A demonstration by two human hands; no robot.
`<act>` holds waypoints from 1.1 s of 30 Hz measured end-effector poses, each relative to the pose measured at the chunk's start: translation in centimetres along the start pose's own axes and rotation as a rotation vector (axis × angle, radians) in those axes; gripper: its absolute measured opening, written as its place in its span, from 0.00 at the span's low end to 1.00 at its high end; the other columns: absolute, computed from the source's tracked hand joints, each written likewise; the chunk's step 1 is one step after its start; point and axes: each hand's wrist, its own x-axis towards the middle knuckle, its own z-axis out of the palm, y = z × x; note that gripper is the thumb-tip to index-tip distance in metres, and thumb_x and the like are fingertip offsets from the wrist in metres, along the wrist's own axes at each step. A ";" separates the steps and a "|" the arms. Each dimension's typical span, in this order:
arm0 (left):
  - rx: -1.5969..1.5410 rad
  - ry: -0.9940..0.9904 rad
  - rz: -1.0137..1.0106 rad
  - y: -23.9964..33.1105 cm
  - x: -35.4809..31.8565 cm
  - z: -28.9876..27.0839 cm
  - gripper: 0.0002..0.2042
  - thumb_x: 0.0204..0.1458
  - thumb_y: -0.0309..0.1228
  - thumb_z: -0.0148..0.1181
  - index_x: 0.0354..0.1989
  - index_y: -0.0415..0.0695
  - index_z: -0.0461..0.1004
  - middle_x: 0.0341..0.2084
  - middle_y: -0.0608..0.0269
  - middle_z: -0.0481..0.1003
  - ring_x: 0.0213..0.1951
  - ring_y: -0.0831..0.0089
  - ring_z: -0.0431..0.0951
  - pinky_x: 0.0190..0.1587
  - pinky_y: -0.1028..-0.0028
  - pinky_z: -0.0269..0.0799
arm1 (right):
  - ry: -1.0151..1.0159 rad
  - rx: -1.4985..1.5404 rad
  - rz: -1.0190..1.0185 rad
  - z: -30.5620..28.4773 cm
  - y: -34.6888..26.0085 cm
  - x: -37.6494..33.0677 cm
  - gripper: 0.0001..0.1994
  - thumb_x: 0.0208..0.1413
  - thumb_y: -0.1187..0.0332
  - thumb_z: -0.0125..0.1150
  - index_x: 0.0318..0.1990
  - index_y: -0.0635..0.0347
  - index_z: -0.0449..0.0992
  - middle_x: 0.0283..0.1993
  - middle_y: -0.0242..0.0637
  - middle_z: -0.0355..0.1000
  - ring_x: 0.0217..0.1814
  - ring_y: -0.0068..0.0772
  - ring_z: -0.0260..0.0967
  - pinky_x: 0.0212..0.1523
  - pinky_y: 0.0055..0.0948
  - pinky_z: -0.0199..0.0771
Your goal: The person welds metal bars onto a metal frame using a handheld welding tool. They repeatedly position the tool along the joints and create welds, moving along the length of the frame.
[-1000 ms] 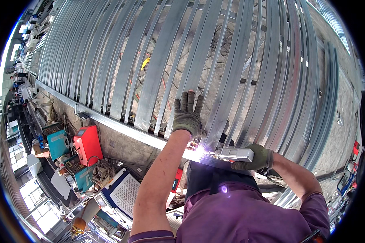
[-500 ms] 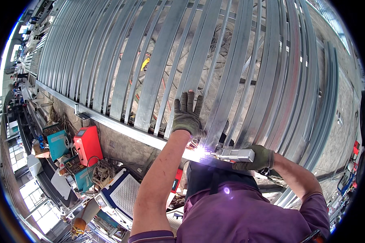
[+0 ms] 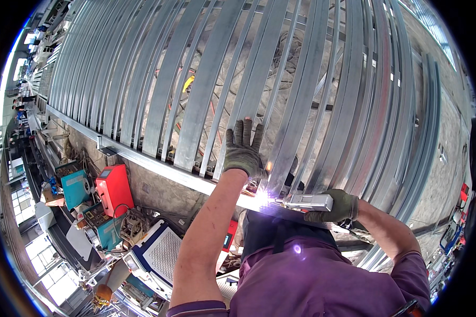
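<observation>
Judging by the bright arc (image 3: 261, 197) on the frame's near rail (image 3: 169, 173), the tool wants a steady angle and even travel, with the eyes shielded; glare hides the joint itself; the right hand (image 3: 334, 206) is closed around a silver box-shaped tool (image 3: 308, 202), and a light, firm grip should suit; the left hand (image 3: 243, 150) is spread wide, palm down on a broad metal bar (image 3: 258, 79), and should press evenly while minding the sparks, since one fingertip shows bare; the tool reaches leftward from the right hand toward the arc; the bar runs from beneath the left hand toward the frame's far edge.
</observation>
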 end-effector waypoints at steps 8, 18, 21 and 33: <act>-0.012 -0.010 0.001 0.0 0.0 -0.1 0.83 0.38 0.75 0.81 0.91 0.51 0.26 0.90 0.37 0.26 0.90 0.40 0.25 0.87 0.37 0.24 | 0.017 -0.039 -0.041 0.3 1.0 0.1 0.36 0.59 0.30 0.76 0.65 0.45 0.86 0.54 0.41 0.90 0.58 0.44 0.88 0.61 0.39 0.87; -0.001 -0.024 -0.010 0.0 0.0 -0.3 0.82 0.41 0.75 0.79 0.91 0.51 0.25 0.90 0.36 0.25 0.90 0.40 0.23 0.87 0.37 0.24 | 0.000 -0.044 -0.021 0.2 1.4 0.0 0.39 0.59 0.32 0.77 0.71 0.45 0.82 0.57 0.41 0.89 0.60 0.43 0.88 0.63 0.38 0.87; 0.008 -0.018 -0.011 0.1 0.0 -0.2 0.81 0.41 0.75 0.79 0.91 0.51 0.25 0.90 0.37 0.25 0.90 0.40 0.23 0.87 0.38 0.23 | 0.030 0.002 -0.026 0.3 1.5 -0.2 0.40 0.58 0.34 0.80 0.72 0.46 0.81 0.57 0.41 0.89 0.61 0.42 0.88 0.64 0.37 0.87; 0.034 -0.010 -0.023 0.2 0.1 0.1 0.80 0.42 0.76 0.77 0.92 0.51 0.26 0.90 0.37 0.24 0.90 0.41 0.23 0.87 0.39 0.23 | 0.039 -0.008 -0.003 0.3 2.2 -0.4 0.44 0.57 0.33 0.80 0.76 0.44 0.78 0.56 0.42 0.89 0.59 0.41 0.89 0.63 0.37 0.87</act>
